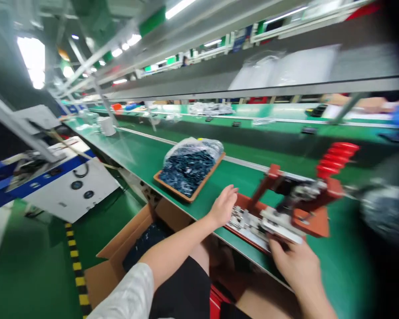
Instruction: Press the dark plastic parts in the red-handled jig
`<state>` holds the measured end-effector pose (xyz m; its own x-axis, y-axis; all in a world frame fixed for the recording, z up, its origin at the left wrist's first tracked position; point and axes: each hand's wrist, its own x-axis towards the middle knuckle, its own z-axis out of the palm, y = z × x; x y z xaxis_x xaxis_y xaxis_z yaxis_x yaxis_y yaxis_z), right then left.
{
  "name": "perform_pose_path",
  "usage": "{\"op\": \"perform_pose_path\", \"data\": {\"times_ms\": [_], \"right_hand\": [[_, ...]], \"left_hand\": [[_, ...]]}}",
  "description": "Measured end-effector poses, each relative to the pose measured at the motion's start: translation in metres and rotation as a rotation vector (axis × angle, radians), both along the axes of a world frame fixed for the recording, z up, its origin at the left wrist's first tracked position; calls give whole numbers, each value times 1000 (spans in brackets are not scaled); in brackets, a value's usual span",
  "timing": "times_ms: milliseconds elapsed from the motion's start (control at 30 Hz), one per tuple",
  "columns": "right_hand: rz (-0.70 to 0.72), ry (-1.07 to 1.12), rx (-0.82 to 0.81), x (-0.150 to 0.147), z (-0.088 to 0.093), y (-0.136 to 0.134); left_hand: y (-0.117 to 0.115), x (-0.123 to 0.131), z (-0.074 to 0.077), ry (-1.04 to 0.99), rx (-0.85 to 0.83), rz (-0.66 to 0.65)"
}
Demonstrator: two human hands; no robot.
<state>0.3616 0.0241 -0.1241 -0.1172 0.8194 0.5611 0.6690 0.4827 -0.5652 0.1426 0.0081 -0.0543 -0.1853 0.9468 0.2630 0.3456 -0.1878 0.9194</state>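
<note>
A reddish-brown clamp fixture (242, 201) with a red ribbed handle (337, 159) and silver metal blocks stands on the green bench. At the fixture's left end is my left hand (223, 207), its fingers stretched out beside the small metal parts, with nothing visible in them. My right hand (297, 263) is bent in at the front of the fixture, thumb and fingers drawn together under the pale metal block (282, 228). Its fingertips are hidden, so what they grip cannot be made out. Left of the fixture, a brown tray (194, 195) bears a clear bag (193, 166) of many small dark pieces.
Below the bench edge stands an open cardboard box (116, 248) with dark pieces inside. A white-and-blue machine (69, 186) is on the left. A shelf (186, 84) with clear plastic bags runs above the bench. A white roll (106, 126) stands farther along.
</note>
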Motion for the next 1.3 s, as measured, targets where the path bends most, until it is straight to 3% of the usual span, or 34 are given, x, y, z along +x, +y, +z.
{"op": "perform_pose_path", "data": {"times_ms": [67,100,167,233,300,367,433,567,633,700,900,1000,1133,1233,1300], "right_hand": [[62,65,-84,-1,16,-12],[91,111,-134,-1,24,-16],[101,203,-265,-3,36,-15],[108,247,-407,-1,40,-6],[157,291,-503,4,41,2],[208,335,-545,6,41,4],[227,358,-546,7,42,1],[206,350,-505,4,46,-4],[200,345,-499,3,50,-5],[195,331,-503,2,54,-6],[183,283,-541,4,64,-8],[181,275,-522,5,65,-8],[203,252,-503,6,61,-6],[219,240,-474,7,57,-4],[198,224,-468,7,56,-3]], "left_hand": [[-8,12,0,136,60,-83],[-12,14,-1,305,69,-108],[-12,10,-5,495,62,-135],[0,3,-7,510,60,-195],[13,3,0,421,134,-136],[20,14,24,301,288,-56],[22,34,60,174,461,-50],[20,78,134,-43,604,-237],[16,93,153,-88,605,-281],[8,102,155,-89,625,-264],[-12,97,116,63,826,-179],[-11,98,108,98,815,-191],[-6,112,113,73,848,-92],[-5,119,128,-4,834,-32],[-4,119,140,-42,794,-58]]}}
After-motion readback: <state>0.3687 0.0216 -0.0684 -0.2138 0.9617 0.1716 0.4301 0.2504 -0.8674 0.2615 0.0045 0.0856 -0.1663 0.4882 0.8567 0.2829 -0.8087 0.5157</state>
